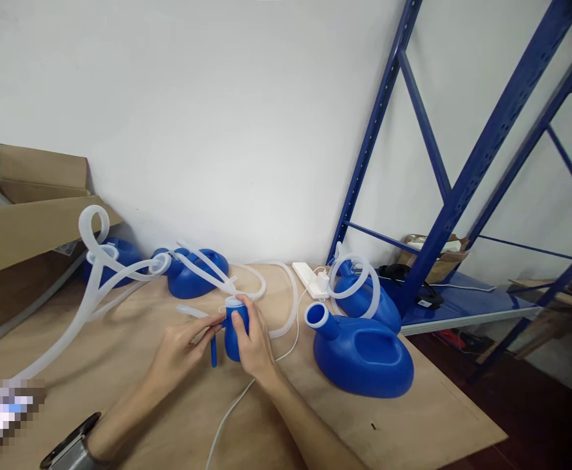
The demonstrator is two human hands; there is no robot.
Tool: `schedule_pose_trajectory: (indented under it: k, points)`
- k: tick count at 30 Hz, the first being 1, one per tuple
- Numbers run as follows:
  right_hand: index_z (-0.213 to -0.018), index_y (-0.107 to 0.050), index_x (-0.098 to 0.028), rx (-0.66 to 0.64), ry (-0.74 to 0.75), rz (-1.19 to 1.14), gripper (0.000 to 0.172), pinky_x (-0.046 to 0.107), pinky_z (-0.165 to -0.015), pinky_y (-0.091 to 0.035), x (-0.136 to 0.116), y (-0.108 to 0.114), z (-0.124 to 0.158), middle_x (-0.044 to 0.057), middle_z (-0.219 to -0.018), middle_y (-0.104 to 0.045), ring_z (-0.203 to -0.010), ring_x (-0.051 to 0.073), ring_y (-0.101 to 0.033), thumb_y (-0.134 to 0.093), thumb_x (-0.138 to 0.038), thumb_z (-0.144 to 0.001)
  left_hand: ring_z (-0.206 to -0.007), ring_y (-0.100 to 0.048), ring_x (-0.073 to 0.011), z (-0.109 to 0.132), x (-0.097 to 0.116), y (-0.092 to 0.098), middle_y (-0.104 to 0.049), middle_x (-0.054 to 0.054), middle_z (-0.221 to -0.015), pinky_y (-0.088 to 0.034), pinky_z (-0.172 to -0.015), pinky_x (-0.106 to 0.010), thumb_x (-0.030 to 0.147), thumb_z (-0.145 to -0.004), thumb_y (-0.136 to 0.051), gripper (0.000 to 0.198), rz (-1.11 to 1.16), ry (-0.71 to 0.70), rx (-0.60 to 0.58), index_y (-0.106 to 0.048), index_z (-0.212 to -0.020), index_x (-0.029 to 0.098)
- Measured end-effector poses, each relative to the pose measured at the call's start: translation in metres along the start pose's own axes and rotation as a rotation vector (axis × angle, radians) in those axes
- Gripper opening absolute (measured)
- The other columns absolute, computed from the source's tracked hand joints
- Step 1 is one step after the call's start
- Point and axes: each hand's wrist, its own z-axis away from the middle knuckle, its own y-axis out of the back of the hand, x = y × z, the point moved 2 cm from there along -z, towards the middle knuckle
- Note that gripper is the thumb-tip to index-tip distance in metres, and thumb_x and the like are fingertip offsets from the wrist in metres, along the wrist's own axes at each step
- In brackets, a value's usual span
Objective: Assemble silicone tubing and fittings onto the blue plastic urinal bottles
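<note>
My right hand (254,339) is wrapped round a small blue bottle-like piece (234,343) with a translucent white cap (234,302) on top, its thumb on the near side. My left hand (185,346) pinches at the left side of that piece. A narrow blue strip (214,352) hangs below the left fingertips; how it joins the piece is hidden. Beside my right hand stands a blue jug (364,365) with a slanted open spout (317,316). A short clear tube end (191,311) lies just beyond my left hand.
Several blue jugs with coiled translucent hoses (63,333) stand along the wall. A white power strip (310,281) trails its cable (237,405) across the wooden table (443,418). An open cardboard box (31,228) is at left, a blue metal shelf (462,310) at right. A pixelated patch covers the lower left.
</note>
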Motion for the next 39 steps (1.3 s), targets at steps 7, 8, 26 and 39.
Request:
schedule_pose_trajectory:
  k: [7, 8, 26, 39]
  points:
    - [-0.139, -0.059, -0.024, -0.031, 0.039, -0.007, 0.040, 0.038, -0.113, -0.044, -0.005, 0.005, 0.000, 0.008, -0.138, -0.066, -0.130, 0.024, -0.060, -0.048, -0.040, -0.105, -0.084, -0.082, -0.0305, -0.002, -0.003, -0.001, -0.084, -0.004, -0.096, -0.069, -0.083, -0.042, 0.054, -0.076, -0.081, 0.034, 0.187, 0.206, 0.010, -0.082, -0.095, 0.026]
    - [-0.139, -0.059, -0.024, -0.028, 0.040, -0.018, 0.040, 0.038, -0.114, -0.044, -0.005, 0.005, 0.000, 0.008, -0.138, -0.066, -0.131, 0.024, -0.060, -0.048, -0.041, -0.105, -0.085, -0.081, -0.0309, -0.003, -0.003, -0.001, -0.084, -0.005, -0.096, -0.069, -0.085, -0.043, 0.054, -0.074, -0.083, 0.037, 0.248, 0.249, 0.011, -0.082, -0.095, 0.024]
    - [-0.117, -0.048, -0.026, 0.121, -0.326, -0.290, 0.049, 0.036, -0.095, -0.053, -0.012, -0.004, -0.001, 0.001, -0.103, -0.069, -0.094, 0.022, -0.069, -0.075, -0.051, -0.083, -0.076, -0.076, -0.0222, 0.005, 0.011, -0.018, -0.073, -0.003, -0.079, -0.069, -0.077, -0.035, 0.054, -0.065, -0.091, 0.039, 0.465, 0.324, 0.148, -0.079, -0.078, 0.020]
    - [-0.146, -0.047, -0.022, 0.189, -0.336, -0.376, 0.077, 0.039, -0.104, -0.051, -0.009, 0.000, 0.000, 0.008, -0.129, -0.068, -0.114, 0.026, -0.067, -0.076, -0.042, -0.077, -0.082, -0.076, -0.0226, 0.010, 0.022, -0.018, -0.078, -0.005, -0.083, -0.069, -0.072, -0.034, 0.040, -0.075, -0.087, 0.014, 0.401, 0.119, 0.129, -0.084, -0.080, 0.027]
